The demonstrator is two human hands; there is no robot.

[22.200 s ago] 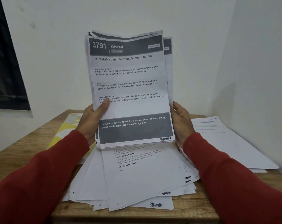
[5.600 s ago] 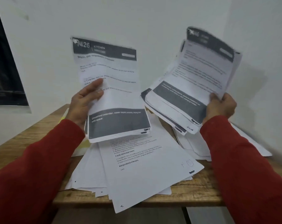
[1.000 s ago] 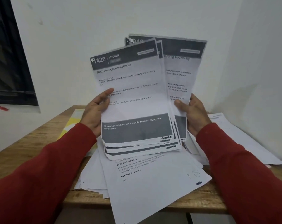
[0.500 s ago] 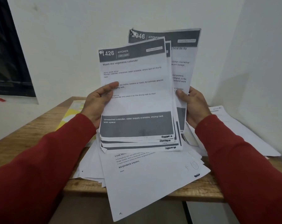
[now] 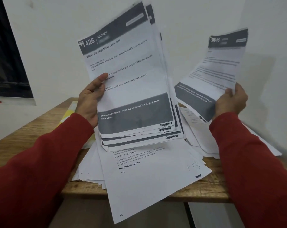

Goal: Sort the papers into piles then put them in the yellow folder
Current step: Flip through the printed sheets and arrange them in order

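Observation:
My left hand (image 5: pixel 90 99) grips a stack of printed sheets (image 5: pixel 133 83) with dark header bands, held upright above the table; the top sheet reads "426 KITCHEN". My right hand (image 5: pixel 230 102) holds a single sheet (image 5: pixel 217 71) with the same dark bands, off to the right and apart from the stack. Under the stack a loose pile of white papers (image 5: pixel 147 175) lies fanned over the table's front edge. The yellow folder (image 5: pixel 67 114) lies flat at the back left, mostly hidden behind my left hand and the stack.
The small wooden table (image 5: pixel 40 134) stands in a corner of white walls. More white sheets (image 5: pixel 203 139) lie at the right, partly under my right arm. A dark window frame (image 5: pixel 6 55) is on the left wall.
My right hand has pulled one sheet out from behind the stack and swung it out to the right. My left hand has tilted the stack and raised it.

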